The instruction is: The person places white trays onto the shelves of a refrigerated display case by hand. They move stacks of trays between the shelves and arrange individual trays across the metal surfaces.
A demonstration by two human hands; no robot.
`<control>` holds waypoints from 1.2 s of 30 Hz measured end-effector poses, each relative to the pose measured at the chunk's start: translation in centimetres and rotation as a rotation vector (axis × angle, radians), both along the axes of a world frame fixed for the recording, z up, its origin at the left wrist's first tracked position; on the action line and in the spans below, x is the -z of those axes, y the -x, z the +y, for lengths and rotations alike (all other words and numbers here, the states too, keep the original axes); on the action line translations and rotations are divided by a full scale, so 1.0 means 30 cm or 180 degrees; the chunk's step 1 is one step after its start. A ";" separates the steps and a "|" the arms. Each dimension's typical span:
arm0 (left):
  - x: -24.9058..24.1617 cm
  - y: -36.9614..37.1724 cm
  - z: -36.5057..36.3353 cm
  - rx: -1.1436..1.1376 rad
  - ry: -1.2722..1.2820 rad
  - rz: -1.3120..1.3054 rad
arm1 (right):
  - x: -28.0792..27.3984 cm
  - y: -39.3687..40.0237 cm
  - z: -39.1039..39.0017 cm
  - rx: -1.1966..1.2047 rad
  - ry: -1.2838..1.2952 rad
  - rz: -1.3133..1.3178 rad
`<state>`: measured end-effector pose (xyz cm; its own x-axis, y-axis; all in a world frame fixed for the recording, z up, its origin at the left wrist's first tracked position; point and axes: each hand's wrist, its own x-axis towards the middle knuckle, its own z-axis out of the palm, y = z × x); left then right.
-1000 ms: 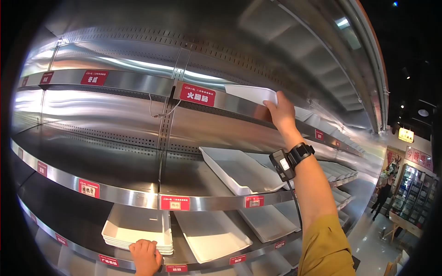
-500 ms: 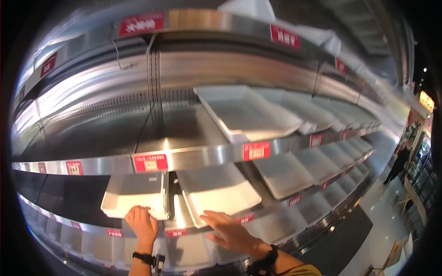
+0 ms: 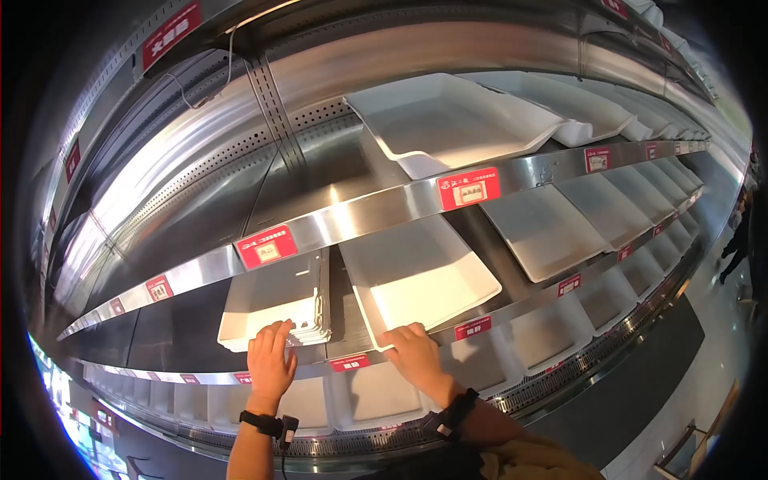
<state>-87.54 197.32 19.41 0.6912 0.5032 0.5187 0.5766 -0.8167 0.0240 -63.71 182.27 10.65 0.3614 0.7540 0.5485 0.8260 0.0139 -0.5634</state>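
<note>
On the middle shelf a stack of white trays (image 3: 268,304) sits at the left, and my left hand (image 3: 272,362) is at its front edge, fingers pointing up against the rim. Just right of it lies a single white tray (image 3: 420,276), slightly angled. My right hand (image 3: 412,356) touches that tray's front left corner, its fingers bent over the rim. Both wrists carry black straps.
An upper metal shelf (image 3: 352,210) with red price labels holds large white trays (image 3: 460,120) toward the right. More trays (image 3: 548,232) line the middle shelf, and a lower row (image 3: 376,392) runs beneath. A person (image 3: 738,240) stands far right.
The view has turned, and the shelves appear tilted. My right hand has moved from beside the single tray onto its front corner. My left hand's fingers have straightened at the stack's edge.
</note>
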 end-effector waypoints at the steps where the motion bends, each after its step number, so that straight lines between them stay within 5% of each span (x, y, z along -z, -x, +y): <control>1: -0.014 0.029 0.009 -0.0102 -0.0250 0.0013 | 0.009 0.002 0.003 0.0151 -0.0006 0.0080; 3: -0.031 0.097 0.054 -0.0265 -0.0740 0.0023 | 0.037 0.001 0.015 0.0181 -0.0198 0.0051; 8: 0.054 0.226 0.243 0.0100 -0.0405 -0.0355 | -0.131 0.095 0.001 0.0253 -0.0827 -0.0203; 16: 0.081 0.246 0.278 0.0504 -0.0226 -0.0898 | -0.256 0.384 -0.201 0.0700 -0.0408 -0.0415; 18: 0.081 0.250 0.289 0.0596 -0.0313 -0.0999 | -0.271 0.446 -0.330 0.0788 -0.0552 -0.0022; 20: 0.087 0.246 0.287 0.0659 -0.0350 -0.1030 | -0.336 0.567 -0.458 0.1270 -0.1106 0.1815; 22: 0.094 0.252 0.293 0.0621 -0.0346 -0.1006 | -0.386 0.587 -0.593 0.1187 -0.2240 0.2638; 27: 0.082 0.256 0.287 0.0661 -0.0162 -0.1062 | -0.427 0.612 -0.872 0.1116 -0.3022 0.3709; 30: 0.092 0.251 0.298 0.0737 -0.0349 -0.1179 | -0.470 0.650 -0.948 0.1406 -0.3109 0.3283; 33: 0.095 0.253 0.295 0.0763 -0.0281 -0.1247 | -0.493 0.694 -1.114 0.1466 -0.2736 0.2017; 36: 0.095 0.254 0.301 0.0795 -0.0234 -0.1251 | -0.607 0.756 -1.135 0.2496 -0.2688 0.1011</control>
